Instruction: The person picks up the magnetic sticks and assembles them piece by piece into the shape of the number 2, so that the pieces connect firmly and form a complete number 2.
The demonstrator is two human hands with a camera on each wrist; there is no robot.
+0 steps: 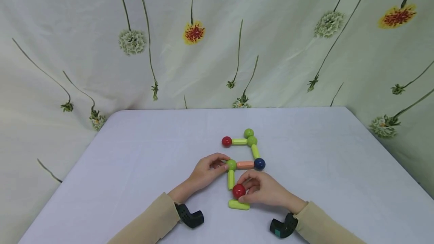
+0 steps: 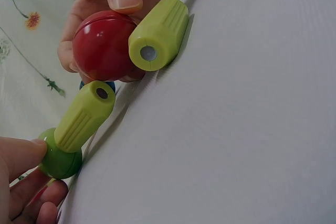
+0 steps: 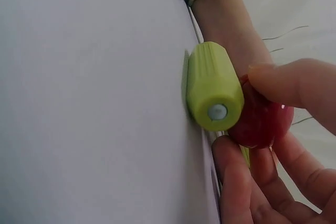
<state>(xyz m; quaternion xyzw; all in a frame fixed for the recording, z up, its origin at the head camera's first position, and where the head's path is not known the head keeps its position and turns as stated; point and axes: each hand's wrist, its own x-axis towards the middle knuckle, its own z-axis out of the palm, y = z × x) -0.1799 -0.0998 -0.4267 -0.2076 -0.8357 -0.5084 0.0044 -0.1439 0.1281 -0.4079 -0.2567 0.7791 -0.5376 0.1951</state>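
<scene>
My right hand (image 1: 266, 188) pinches a red ball (image 1: 239, 191) between thumb and fingers, right at the near end of a yellow-green magnetic rod (image 1: 231, 180). My left hand (image 1: 207, 171) holds the green ball (image 1: 231, 165) at that rod's far end between thumb and fingers. Close in front of the red ball lies a loose yellow-green rod (image 1: 239, 205), sideways on the table; the right wrist view shows the metal tip (image 3: 217, 112) in its end. From the green ball an orange rod (image 1: 245, 165) runs right to a dark blue ball (image 1: 259, 164).
Beyond the blue ball, a yellow-green rod (image 1: 255, 151) leads to a green ball (image 1: 252, 141), with another green ball (image 1: 249, 133) touching it. A further rod (image 1: 239, 142) joins it to a red ball (image 1: 226, 141). The white-covered table (image 1: 135, 153) meets a flowered cloth (image 1: 271, 40) behind.
</scene>
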